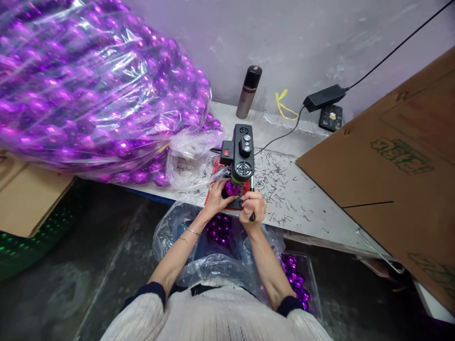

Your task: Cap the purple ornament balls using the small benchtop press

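Note:
A small black machine (243, 151) with round vents and a red switch stands on the white table. Under its head sits a shiny purple ball (232, 188). My left hand (216, 196) is closed round the left and near side of this ball, thumb and fingers against it. My right hand (253, 206) is wrapped round the black lever handle (252, 217) at the machine's right side. Its thumb and index finger come together close to the ball; anything pinched there is too small to make out.
A huge clear bag of purple balls (106, 90) fills the left. Small dark hooks (273, 184) litter the table (309, 208). Behind stand a spray can (249, 92) and a power adapter (325, 97). A cardboard box (398, 170) leans in at right; more balls (219, 229) lie below.

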Action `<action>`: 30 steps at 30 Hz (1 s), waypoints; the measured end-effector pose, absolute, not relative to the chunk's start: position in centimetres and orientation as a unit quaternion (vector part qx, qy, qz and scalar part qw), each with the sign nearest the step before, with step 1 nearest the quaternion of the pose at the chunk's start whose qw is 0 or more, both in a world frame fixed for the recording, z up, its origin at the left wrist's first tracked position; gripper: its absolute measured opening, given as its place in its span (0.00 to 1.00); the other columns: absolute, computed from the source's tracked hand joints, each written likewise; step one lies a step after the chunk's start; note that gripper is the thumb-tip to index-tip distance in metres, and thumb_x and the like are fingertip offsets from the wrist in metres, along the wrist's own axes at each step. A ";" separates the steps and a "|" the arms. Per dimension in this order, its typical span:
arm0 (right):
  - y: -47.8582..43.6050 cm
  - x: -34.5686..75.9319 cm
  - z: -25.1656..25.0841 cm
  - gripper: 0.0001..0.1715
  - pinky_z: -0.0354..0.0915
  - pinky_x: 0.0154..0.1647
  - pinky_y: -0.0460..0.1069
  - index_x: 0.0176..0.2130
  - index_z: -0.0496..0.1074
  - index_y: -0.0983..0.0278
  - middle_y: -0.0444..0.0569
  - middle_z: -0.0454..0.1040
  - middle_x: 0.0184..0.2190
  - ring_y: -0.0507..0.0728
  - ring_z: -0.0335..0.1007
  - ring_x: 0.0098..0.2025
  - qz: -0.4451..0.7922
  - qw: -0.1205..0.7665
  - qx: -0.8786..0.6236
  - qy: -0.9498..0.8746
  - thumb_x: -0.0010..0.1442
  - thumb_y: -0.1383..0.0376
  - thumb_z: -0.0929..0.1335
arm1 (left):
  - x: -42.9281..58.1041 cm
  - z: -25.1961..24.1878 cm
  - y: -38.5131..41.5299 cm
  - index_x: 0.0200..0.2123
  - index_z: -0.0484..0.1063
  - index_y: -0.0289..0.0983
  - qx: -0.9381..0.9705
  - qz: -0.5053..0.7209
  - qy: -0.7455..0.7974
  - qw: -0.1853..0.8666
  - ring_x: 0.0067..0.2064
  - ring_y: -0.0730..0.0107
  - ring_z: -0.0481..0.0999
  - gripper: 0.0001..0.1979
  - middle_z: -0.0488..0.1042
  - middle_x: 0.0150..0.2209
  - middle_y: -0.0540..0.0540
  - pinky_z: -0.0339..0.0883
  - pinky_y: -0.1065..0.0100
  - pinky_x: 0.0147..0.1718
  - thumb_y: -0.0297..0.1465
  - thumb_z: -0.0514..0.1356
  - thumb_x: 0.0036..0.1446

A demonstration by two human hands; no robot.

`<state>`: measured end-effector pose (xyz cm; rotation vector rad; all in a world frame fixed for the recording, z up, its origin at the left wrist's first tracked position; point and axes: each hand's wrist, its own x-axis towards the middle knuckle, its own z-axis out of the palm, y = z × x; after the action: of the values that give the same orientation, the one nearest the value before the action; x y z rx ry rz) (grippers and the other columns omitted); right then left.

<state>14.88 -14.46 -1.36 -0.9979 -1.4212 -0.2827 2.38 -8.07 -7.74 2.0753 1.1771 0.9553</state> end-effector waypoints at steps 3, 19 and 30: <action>-14.4 14.7 -1.5 0.14 0.67 0.35 0.52 0.31 0.62 0.58 0.42 0.69 0.28 0.52 0.68 0.28 -0.115 0.649 -0.429 -0.618 0.70 0.65 0.58 | 2.4 -7.8 -8.0 0.61 0.69 0.37 0.775 0.365 0.435 0.279 0.62 0.48 0.72 0.33 0.75 0.59 0.35 0.63 0.50 0.61 0.43 0.70 0.56; -15.5 14.6 5.6 0.17 0.64 0.34 0.52 0.28 0.65 0.59 0.44 0.70 0.26 0.54 0.69 0.30 -0.022 0.632 -0.501 -0.590 0.69 0.68 0.62 | -1.7 -7.6 -13.4 0.70 0.56 0.38 0.858 0.332 0.324 0.222 0.67 0.44 0.69 0.46 0.68 0.64 0.30 0.58 0.39 0.67 0.51 0.68 0.56; -15.7 14.3 3.9 0.16 0.63 0.33 0.51 0.28 0.65 0.60 0.44 0.70 0.26 0.53 0.69 0.30 -0.045 0.628 -0.485 -0.606 0.67 0.71 0.61 | -4.1 -2.8 4.9 0.47 0.76 0.26 0.745 0.273 0.590 0.150 0.55 0.41 0.77 0.14 0.79 0.45 0.26 0.66 0.44 0.59 0.28 0.58 0.63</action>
<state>14.26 -15.71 3.95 -1.1123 -1.3893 -0.1035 -4.11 4.92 -2.81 2.1417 1.6949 0.7837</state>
